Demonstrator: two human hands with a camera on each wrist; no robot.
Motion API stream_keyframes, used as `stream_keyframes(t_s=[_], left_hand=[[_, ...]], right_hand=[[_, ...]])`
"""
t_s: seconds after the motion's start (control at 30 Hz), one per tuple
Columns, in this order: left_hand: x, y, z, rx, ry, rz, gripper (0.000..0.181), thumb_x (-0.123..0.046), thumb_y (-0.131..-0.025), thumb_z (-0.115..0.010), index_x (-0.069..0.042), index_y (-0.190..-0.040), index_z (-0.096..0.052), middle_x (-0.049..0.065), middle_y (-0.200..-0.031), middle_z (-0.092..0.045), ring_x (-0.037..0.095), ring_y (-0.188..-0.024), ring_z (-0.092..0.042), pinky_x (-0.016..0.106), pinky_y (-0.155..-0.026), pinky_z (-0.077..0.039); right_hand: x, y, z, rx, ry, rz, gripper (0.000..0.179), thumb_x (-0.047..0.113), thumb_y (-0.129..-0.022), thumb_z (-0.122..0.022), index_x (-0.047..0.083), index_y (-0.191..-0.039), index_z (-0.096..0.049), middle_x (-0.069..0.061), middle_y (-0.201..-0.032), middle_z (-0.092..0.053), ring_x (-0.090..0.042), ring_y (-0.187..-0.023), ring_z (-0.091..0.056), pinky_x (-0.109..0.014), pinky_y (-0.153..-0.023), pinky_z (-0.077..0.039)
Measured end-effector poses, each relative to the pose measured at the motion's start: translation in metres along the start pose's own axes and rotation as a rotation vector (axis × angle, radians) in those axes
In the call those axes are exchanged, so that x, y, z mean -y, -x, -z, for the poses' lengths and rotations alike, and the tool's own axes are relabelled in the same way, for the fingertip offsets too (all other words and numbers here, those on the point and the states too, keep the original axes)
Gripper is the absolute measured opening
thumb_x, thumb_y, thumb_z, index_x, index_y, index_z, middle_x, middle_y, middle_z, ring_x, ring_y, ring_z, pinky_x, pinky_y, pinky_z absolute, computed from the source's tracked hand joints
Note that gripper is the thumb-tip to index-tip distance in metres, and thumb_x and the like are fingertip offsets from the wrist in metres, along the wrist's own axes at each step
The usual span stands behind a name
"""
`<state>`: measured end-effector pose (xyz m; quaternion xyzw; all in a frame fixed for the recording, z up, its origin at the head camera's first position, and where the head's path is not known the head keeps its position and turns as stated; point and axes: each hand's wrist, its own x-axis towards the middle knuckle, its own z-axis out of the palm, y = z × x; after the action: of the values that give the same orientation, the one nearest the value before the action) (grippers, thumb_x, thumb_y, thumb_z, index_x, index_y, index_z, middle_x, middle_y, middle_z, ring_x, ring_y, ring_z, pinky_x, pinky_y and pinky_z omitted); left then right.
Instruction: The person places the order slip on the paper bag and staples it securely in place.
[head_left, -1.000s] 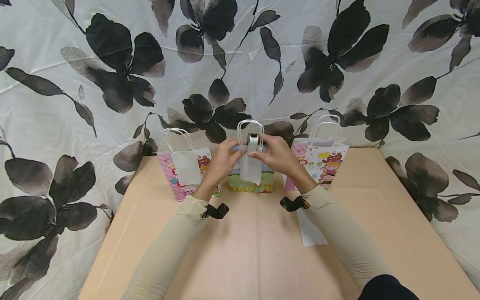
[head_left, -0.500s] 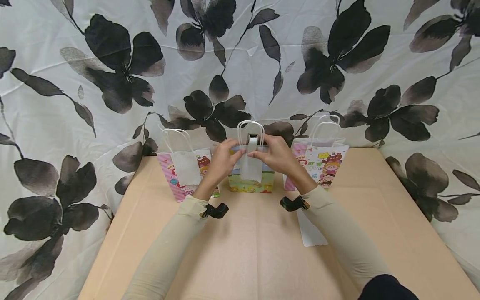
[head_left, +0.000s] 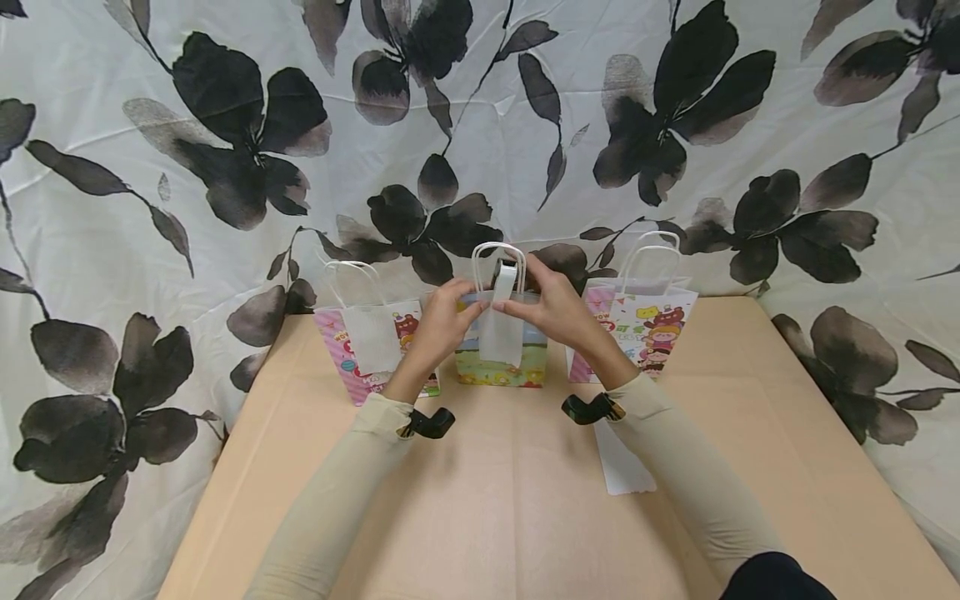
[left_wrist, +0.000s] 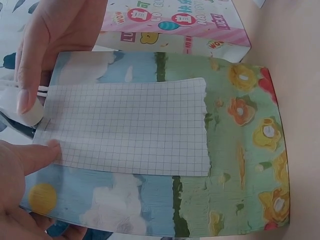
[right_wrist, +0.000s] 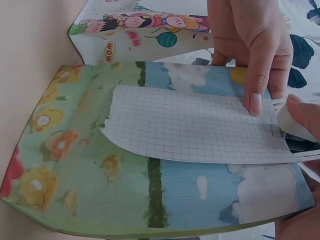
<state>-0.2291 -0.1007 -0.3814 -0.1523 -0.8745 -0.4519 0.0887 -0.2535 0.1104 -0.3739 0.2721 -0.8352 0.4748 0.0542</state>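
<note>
Stapler (head_left: pixel 506 277), gripped by the right hand (head_left: pixel 552 305), now leans rightward — left hand (head_left: pixel 446 317) pinches slip (left_wrist: pixel 130 127) to bag (head_left: pixel 480 373); light paper probably creases — best held near the top.

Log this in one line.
left hand: pinches paper and middle bag | right hand: holds stapler | paper: against bag front | stapler: at bag top

Indoor tabletop (head_left: pixel 495 500) workspace with floral cloth backdrop (head_left: pixel 240 125)
</note>
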Motion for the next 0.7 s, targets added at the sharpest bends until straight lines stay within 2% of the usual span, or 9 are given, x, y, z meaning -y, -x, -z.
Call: stream_keyframes(t_s=[0.07,0.17,0.3,0.4,0.53,0.7], left_hand=[[0.000,0.000,0.000,-0.001,0.003,0.003,0.023,-0.012,-0.098,-0.068,-0.004,-0.119,-0.071,0.010,-0.122,-0.066,0.025,-0.118,-0.061,0.045,-0.103,-0.049],[0.000,0.001,0.001,-0.002,0.008,0.006,0.023,-0.012,-0.098,-0.068,-0.003,-0.119,-0.071,0.010,-0.123,-0.066,0.025,-0.120,-0.060,0.045,-0.104,-0.049],[-0.001,0.001,0.000,0.002,0.006,0.008,0.024,-0.013,-0.098,-0.069,-0.004,-0.120,-0.071,0.010,-0.123,-0.066,0.025,-0.119,-0.060,0.045,-0.105,-0.049],[-0.002,0.002,0.000,0.009,0.003,0.006,0.023,-0.012,-0.097,-0.069,-0.004,-0.119,-0.071,0.010,-0.122,-0.066,0.025,-0.116,-0.061,0.046,-0.104,-0.050],[-0.004,0.002,0.000,0.019,0.004,0.006,0.022,-0.012,-0.097,-0.069,-0.005,-0.118,-0.072,0.010,-0.121,-0.066,0.026,-0.114,-0.061,0.046,-0.103,-0.050],[-0.006,0.003,0.001,0.032,0.005,0.021,0.024,-0.013,-0.097,-0.069,-0.005,-0.120,-0.071,0.011,-0.125,-0.065,0.027,-0.120,-0.060,0.048,-0.106,-0.048]], right_hand=[[-0.001,-0.001,0.000,-0.001,-0.004,0.027,0.083,0.036,-0.088,-0.081,0.028,-0.157,-0.036,-0.008,-0.133,-0.064,-0.025,-0.115,-0.067,-0.050,-0.096,-0.055],[-0.001,-0.002,0.000,-0.001,0.010,0.058,0.081,0.036,-0.089,-0.079,0.032,-0.157,-0.035,-0.007,-0.132,-0.064,-0.024,-0.112,-0.068,-0.049,-0.094,-0.056],[0.000,-0.002,0.004,-0.007,-0.006,0.077,0.073,0.035,-0.089,-0.080,0.027,-0.151,-0.043,-0.006,-0.124,-0.066,-0.022,-0.102,-0.071,-0.046,-0.089,-0.058],[0.002,-0.003,0.008,-0.017,-0.033,0.098,0.070,0.032,-0.087,-0.082,0.022,-0.145,-0.044,-0.007,-0.115,-0.065,-0.021,-0.089,-0.070,-0.040,-0.078,-0.060],[0.005,-0.004,0.013,-0.030,-0.015,0.124,0.070,0.031,-0.086,-0.083,0.027,-0.145,-0.046,-0.006,-0.110,-0.065,-0.020,-0.078,-0.065,-0.035,-0.069,-0.056],[0.008,-0.004,0.017,-0.033,0.020,0.148,0.078,0.029,-0.086,-0.083,0.039,-0.152,-0.044,-0.004,-0.112,-0.066,-0.018,-0.073,-0.065,-0.034,-0.069,-0.058]])
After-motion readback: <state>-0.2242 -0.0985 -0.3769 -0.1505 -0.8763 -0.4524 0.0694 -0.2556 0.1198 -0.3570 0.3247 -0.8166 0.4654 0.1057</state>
